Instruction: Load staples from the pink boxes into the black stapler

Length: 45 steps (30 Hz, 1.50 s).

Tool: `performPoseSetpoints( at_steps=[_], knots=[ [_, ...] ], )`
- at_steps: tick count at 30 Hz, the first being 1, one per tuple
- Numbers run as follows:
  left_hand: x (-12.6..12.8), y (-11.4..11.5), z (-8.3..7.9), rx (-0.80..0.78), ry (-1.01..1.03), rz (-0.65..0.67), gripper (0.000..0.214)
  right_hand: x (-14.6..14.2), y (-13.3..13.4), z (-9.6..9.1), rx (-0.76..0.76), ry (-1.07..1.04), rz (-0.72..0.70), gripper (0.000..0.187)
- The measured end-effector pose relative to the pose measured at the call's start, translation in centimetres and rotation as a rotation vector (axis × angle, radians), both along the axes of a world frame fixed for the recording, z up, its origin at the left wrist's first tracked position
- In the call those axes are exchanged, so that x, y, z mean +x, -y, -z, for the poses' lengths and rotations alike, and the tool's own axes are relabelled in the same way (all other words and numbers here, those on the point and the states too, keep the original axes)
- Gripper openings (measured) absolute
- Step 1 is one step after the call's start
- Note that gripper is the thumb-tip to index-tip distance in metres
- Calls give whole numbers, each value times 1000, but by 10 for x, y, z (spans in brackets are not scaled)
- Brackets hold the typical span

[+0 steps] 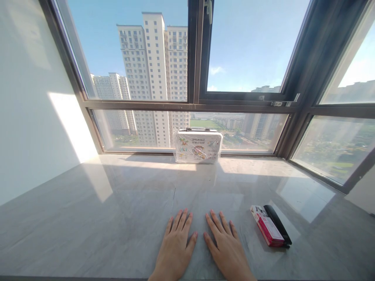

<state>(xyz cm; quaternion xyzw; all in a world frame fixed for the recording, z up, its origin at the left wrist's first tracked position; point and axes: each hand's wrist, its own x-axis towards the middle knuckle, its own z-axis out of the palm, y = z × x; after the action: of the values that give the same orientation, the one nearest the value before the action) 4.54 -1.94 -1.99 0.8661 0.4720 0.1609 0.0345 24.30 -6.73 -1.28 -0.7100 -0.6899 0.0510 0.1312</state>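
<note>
My left hand (pixel 175 246) lies flat on the grey marble-patterned sill (pixel 88 234), its fingers spread and holding nothing. Beside it, palm down and equally empty, rests my right hand (pixel 225 246), with a narrow gap between the two thumbs. To the right of my right hand, and apart from it, is a pink and white box (pixel 268 228). A long black object (pixel 277 224), shaped like a stapler, lies against that box. Farther back, a white carry case (pixel 198 147) with cartoon prints and a dark handle stands upright in clear plastic wrap.
Dark window frames (pixel 193 105) rise behind the sill, and the case stands close to the lower pane. A white wall (pixel 35 117) bounds the left side. Sunlight patches and reflections fall across the stone surface.
</note>
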Motion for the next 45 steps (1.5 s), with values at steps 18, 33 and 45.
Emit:
performPoseSetpoints(
  at_steps=[18, 33, 45],
  knots=[
    [0, -1, 2, 7, 4, -1, 57, 0, 1, 1, -5, 0, -1, 60],
    [0, 1, 0, -16, -4, -13, 58, 1, 1, 1, -1, -1, -2, 59],
    [1, -1, 1, -10, -2, -4, 58, 1, 1, -2, -14, -16, -9, 58]
  ],
)
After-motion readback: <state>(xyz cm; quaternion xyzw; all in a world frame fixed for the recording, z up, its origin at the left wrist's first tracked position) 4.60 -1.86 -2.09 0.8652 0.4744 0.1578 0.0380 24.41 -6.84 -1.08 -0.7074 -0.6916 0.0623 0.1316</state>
